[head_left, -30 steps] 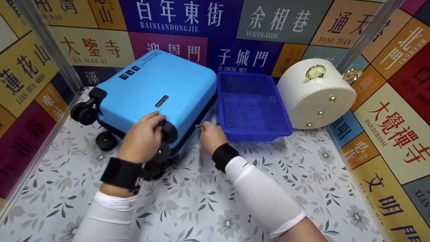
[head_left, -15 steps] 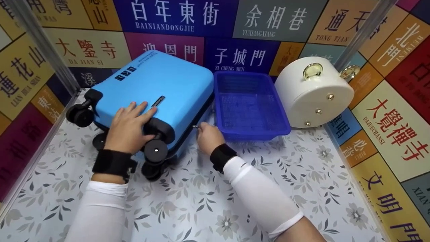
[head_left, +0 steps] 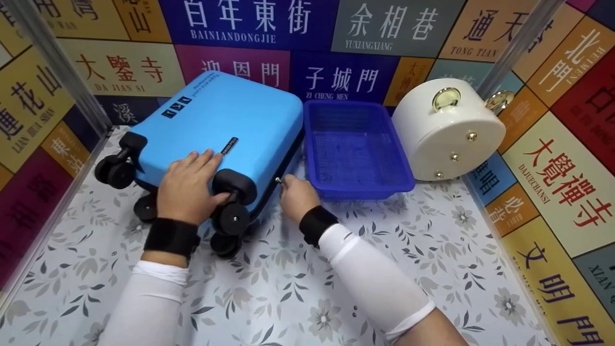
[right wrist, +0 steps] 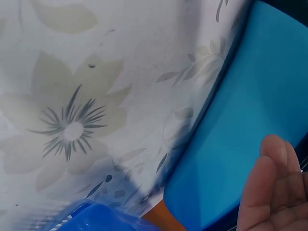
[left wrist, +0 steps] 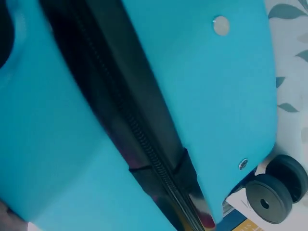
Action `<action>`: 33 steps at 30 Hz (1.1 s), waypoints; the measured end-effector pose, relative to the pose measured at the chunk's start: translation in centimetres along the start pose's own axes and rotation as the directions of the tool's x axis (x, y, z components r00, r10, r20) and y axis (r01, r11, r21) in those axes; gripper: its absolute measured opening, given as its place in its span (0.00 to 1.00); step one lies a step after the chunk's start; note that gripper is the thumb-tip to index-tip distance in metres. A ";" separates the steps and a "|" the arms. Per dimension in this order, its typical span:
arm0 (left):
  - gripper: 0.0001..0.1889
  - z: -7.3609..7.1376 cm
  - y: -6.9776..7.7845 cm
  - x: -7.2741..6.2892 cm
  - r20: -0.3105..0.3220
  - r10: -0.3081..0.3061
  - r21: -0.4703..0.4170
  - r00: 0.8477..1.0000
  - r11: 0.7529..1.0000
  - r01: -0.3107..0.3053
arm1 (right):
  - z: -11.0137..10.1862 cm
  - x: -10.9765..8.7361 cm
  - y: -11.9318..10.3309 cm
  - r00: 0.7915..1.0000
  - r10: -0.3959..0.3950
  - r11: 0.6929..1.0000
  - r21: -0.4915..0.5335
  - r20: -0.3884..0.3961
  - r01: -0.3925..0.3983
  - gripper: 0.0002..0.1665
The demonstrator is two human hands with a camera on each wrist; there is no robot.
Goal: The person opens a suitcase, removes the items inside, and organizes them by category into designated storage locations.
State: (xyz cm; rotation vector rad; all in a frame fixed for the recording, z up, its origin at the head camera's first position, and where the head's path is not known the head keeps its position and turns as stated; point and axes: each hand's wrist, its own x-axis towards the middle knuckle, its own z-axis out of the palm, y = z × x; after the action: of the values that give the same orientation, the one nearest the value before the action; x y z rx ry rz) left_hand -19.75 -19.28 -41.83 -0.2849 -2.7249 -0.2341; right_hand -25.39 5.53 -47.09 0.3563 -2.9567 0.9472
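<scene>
A light-blue hard-shell suitcase [head_left: 250, 105] lies flat, its black wheels [head_left: 234, 220] toward the person. My left hand [head_left: 187, 190] rests on its upper shell at the wheel end, fingers extended, thumb beside the near wheel housing. At the suitcase's right side my right hand [head_left: 299, 196] pinches a small metal zipper pull [head_left: 278, 180] between thumb and forefinger. The black zipper band [left wrist: 139, 134] crosses the left wrist view with its teeth closed together. In the right wrist view the right hand's curled fingers [right wrist: 260, 192] lie close by the blue shell; the pull is hidden there.
Right of the suitcase stands a blue plastic basket [head_left: 360, 190], close to the right hand. Beside it is a round white case [head_left: 449, 144] with gold handles and studs. Printed wall panels [head_left: 370, 29] enclose the back and sides of the flower-patterned tabletop [head_left: 326, 288].
My left hand has moved from the near wheel housing onto the upper shell and straightened its fingers. My right hand keeps its pinch on the zipper pull, nearly in place.
</scene>
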 end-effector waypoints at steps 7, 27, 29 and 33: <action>0.47 0.5 2.4 0.4 -0.002 -0.057 0.037 0.998 0.998 0.057 | -0.6 0.0 0.5 0.999 0.034 0.999 0.015 0.014 -0.034 0.13; 0.48 1.9 7.0 2.0 0.022 -0.158 0.047 0.987 0.987 0.156 | -1.5 -0.3 2.0 0.998 0.054 0.998 0.022 -0.038 -0.053 0.12; 0.48 2.0 7.4 2.2 0.026 -0.171 0.042 0.985 0.985 0.170 | -1.6 -0.5 2.1 0.997 0.057 0.998 0.015 -0.045 -0.056 0.13; 0.48 2.2 8.3 2.7 0.045 -0.205 0.043 0.978 0.978 0.203 | -1.8 -0.8 2.3 0.997 0.050 0.999 0.003 -0.056 -0.050 0.12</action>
State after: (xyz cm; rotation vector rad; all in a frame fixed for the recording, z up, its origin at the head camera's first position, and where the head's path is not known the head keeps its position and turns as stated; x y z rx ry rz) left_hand -21.09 -10.38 -41.77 0.0014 -2.8039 -0.2341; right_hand -25.22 8.61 -47.00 0.2518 -2.9272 0.9482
